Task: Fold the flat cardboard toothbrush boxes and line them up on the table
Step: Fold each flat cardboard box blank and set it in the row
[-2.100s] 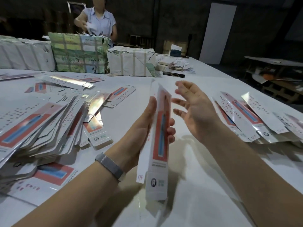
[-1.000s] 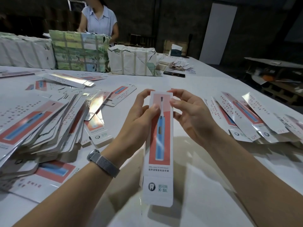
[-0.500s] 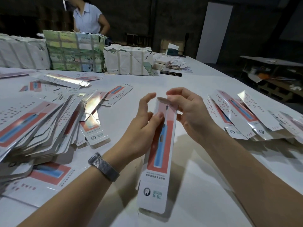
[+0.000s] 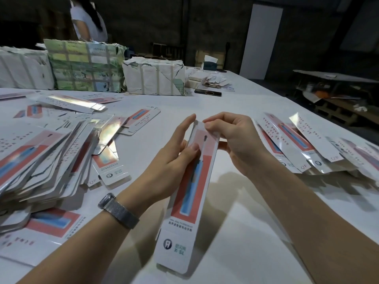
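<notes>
White counter (image 4: 235,103) fills the frame. At centre, the left hand (image 4: 174,158) grips a toothbrush box (image 4: 190,193) by its side, thumb across the front; the right hand (image 4: 231,140) pinches its top flap. Flat boxes (image 4: 41,160) pile at left, folded boxes (image 4: 297,144) at right.

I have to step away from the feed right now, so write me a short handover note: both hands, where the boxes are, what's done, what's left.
Left hand: grips the toothbrush box along its left edge, thumb on the printed face.
Right hand: pinches the box's top end, working the flap there.
The box is held above the table, its bottom end apparently still unclosed.
Flat boxes: a big heap on the left.
Row of boxes: laid overlapping on the right.
Left: finish this box, add it to the row, then continue through the heap.
</notes>
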A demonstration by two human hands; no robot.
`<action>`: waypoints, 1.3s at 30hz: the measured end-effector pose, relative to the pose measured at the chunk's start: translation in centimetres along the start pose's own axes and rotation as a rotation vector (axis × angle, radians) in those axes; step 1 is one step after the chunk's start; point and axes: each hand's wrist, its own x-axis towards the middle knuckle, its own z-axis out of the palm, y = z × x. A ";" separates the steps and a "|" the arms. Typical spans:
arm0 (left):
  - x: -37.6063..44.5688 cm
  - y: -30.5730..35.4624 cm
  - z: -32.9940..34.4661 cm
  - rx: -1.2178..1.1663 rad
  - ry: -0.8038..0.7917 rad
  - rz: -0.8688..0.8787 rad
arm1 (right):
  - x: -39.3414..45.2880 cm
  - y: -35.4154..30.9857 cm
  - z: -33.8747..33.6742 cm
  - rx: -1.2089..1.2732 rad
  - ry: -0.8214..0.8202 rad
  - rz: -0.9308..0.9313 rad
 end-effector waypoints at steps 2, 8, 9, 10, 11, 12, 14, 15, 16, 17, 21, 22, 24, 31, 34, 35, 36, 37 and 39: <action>0.0 0.2 -0.1 -0.031 0.008 -0.021 | 0.1 -0.2 -0.4 0.002 -0.055 0.026; -0.1 0.8 -0.2 -0.139 0.024 -0.053 | 0.1 -0.6 -1.7 0.053 -0.186 0.073; -0.1 0.9 -0.2 -0.161 0.032 -0.053 | 0.0 -0.5 -1.7 0.063 -0.199 0.072; -0.1 0.9 -0.2 -0.185 0.042 -0.055 | 0.0 -0.5 -1.6 0.077 -0.212 0.072; -0.2 0.9 -0.3 -0.204 0.054 -0.055 | -0.1 -0.5 -1.5 0.092 -0.225 0.075; -0.2 0.9 -0.3 -0.213 0.066 -0.052 | -0.1 -0.5 -1.4 0.102 -0.232 0.079; -0.3 0.8 -0.2 -0.207 0.091 -0.042 | -0.1 -0.6 -1.3 0.098 -0.233 0.083; -0.2 0.7 -0.1 -0.200 0.103 -0.037 | -0.2 -0.5 -1.2 0.092 -0.230 0.083; -0.2 0.5 0.0 -0.193 0.120 -0.032 | -0.2 -0.5 -1.2 0.084 -0.230 0.082; -0.1 0.4 0.0 -0.187 0.142 -0.026 | -0.2 -0.5 -1.1 0.074 -0.234 0.083; 0.0 0.1 0.0 -0.166 0.214 -0.002 | -0.5 -0.5 -0.7 0.012 -0.256 0.094; -0.1 0.1 -0.1 -0.165 0.221 -0.001 | -0.5 -0.5 -0.7 -0.001 -0.256 0.096; -0.1 0.1 -0.2 -0.172 0.230 -0.004 | -0.6 -0.5 -0.7 -0.035 -0.259 0.095; 0.6 1.1 0.5 -0.264 0.332 -0.041 | -1.0 -0.7 0.4 -0.376 -0.080 -0.164; 0.6 1.2 0.5 -0.351 0.341 -0.080 | -1.5 -0.8 0.9 -0.625 -0.208 -0.177; 0.6 1.3 0.4 -0.394 0.323 -0.105 | -1.5 -0.7 0.9 -0.698 -0.213 -0.186; 0.7 1.3 0.3 -0.447 0.293 -0.128 | -1.5 -0.8 0.7 -0.762 -0.204 -0.200; 0.8 1.2 0.2 -0.502 0.257 -0.151 | -1.4 -0.9 0.5 -0.821 -0.192 -0.208; 0.8 0.7 -0.1 -0.510 0.180 -0.176 | -1.1 -1.6 -0.5 -0.925 -0.162 -0.197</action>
